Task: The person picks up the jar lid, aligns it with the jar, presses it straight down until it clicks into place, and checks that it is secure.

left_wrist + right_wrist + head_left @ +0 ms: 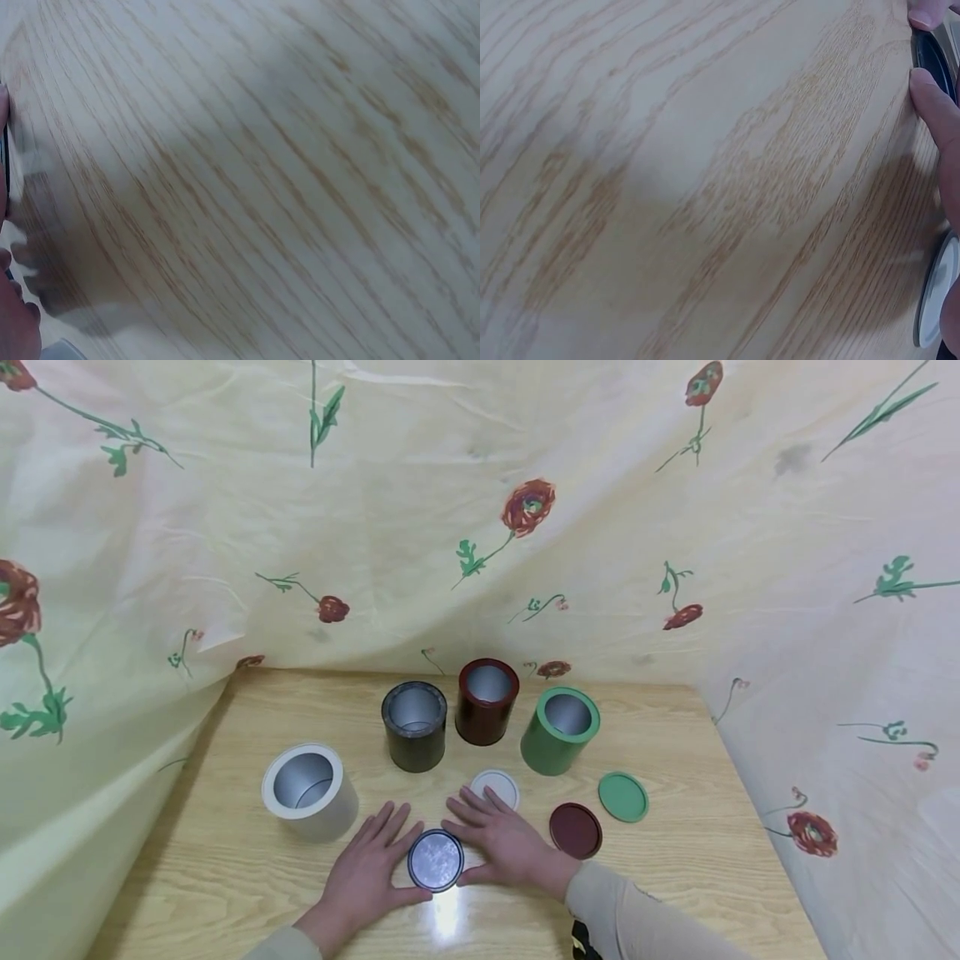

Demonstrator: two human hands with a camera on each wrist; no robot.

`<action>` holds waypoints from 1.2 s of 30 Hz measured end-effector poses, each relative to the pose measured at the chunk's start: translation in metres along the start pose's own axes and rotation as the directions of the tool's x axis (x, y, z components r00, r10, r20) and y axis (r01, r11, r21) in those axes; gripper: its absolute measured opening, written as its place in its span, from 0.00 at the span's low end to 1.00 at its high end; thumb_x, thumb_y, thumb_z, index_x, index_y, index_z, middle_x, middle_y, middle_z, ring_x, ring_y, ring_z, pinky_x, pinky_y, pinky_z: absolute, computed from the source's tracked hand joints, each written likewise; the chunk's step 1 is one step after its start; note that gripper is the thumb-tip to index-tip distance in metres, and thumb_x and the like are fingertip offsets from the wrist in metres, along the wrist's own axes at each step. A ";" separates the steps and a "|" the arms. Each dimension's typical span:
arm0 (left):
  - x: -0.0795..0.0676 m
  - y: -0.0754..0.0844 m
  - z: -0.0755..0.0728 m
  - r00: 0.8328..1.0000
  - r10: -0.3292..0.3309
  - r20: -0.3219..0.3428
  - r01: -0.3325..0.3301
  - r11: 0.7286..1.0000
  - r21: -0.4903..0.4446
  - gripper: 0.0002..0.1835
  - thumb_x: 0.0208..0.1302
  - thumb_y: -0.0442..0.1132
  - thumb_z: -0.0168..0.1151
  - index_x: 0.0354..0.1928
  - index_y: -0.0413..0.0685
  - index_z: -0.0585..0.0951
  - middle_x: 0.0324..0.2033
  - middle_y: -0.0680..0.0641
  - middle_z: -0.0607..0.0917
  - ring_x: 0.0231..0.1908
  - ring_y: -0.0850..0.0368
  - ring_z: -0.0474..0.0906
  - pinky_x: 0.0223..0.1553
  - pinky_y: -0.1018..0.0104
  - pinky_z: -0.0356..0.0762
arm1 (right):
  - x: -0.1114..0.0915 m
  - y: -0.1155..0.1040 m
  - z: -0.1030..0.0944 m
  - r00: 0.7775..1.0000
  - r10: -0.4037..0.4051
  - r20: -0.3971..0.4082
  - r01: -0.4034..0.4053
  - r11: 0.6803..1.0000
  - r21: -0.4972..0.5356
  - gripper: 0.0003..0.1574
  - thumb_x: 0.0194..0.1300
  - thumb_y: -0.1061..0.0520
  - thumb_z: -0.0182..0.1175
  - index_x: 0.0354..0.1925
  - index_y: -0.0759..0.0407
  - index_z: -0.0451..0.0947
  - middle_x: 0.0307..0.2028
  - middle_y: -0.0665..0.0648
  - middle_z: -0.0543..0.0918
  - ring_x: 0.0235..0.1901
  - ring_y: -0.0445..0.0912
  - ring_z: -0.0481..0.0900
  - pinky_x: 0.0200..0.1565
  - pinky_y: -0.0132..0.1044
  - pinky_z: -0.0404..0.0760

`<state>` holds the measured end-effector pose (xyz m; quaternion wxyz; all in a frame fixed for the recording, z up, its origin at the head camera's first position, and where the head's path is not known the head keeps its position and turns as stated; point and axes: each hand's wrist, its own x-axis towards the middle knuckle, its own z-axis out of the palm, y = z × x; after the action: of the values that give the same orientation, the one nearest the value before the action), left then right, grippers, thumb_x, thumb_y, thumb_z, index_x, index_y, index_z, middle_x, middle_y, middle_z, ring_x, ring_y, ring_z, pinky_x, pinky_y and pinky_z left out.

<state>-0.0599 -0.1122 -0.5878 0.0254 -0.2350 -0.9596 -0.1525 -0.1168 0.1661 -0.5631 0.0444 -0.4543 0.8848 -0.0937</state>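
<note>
A round black-rimmed lid (436,860) lies flat on the wooden table between both hands. Along its left side is my left hand (367,868), fingers straight and spread, with the thumb at the near edge and the index finger at the upper left. My right hand (498,843) lies opposite, its index finger at the upper edge and its thumb at the lower right. Part of the white lid (497,788) shows beyond the right fingers. In the right wrist view, fingertips touch the rim of the black lid (932,64). The left wrist view catches only slivers of fingers.
An open white canister (311,793) stands at the left. Farther back are black (416,743), dark red (486,718) and green (551,747) canisters, open-topped. Dark red (576,831) and green (623,797) lids lie at the right. Flowered cloth (420,510) surrounds the table (697,868).
</note>
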 end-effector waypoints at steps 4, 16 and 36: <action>0.002 0.001 0.001 1.000 0.004 -0.014 -0.004 1.000 -0.009 0.52 0.52 0.78 0.72 0.72 0.52 0.81 0.77 0.42 0.72 0.79 0.38 0.63 0.77 0.42 0.65 | 0.002 0.000 0.001 1.000 -0.006 -0.017 0.007 1.000 0.017 0.53 0.63 0.27 0.71 0.76 0.52 0.75 0.80 0.59 0.66 0.81 0.61 0.58 0.78 0.64 0.59; 0.001 0.001 0.004 0.999 0.000 -0.052 -0.002 0.999 -0.037 0.52 0.48 0.77 0.74 0.69 0.50 0.83 0.76 0.42 0.74 0.78 0.38 0.64 0.77 0.42 0.65 | 0.005 0.000 0.004 0.999 0.010 -0.037 -0.002 0.981 0.194 0.51 0.58 0.35 0.78 0.72 0.55 0.78 0.81 0.60 0.65 0.82 0.63 0.54 0.77 0.70 0.58; 0.005 0.007 -0.003 0.993 0.044 -0.112 -0.052 0.996 -0.073 0.53 0.42 0.76 0.77 0.68 0.50 0.84 0.75 0.43 0.75 0.78 0.41 0.65 0.77 0.46 0.64 | -0.004 -0.001 -0.006 0.996 0.030 -0.081 -0.008 0.963 0.268 0.53 0.52 0.37 0.82 0.71 0.58 0.80 0.81 0.62 0.65 0.83 0.64 0.51 0.78 0.71 0.51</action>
<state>-0.0611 -0.1047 -0.5818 0.0730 -0.2499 -0.9444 -0.2009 -0.1150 0.1695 -0.5567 0.0688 -0.4314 0.8695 -0.2307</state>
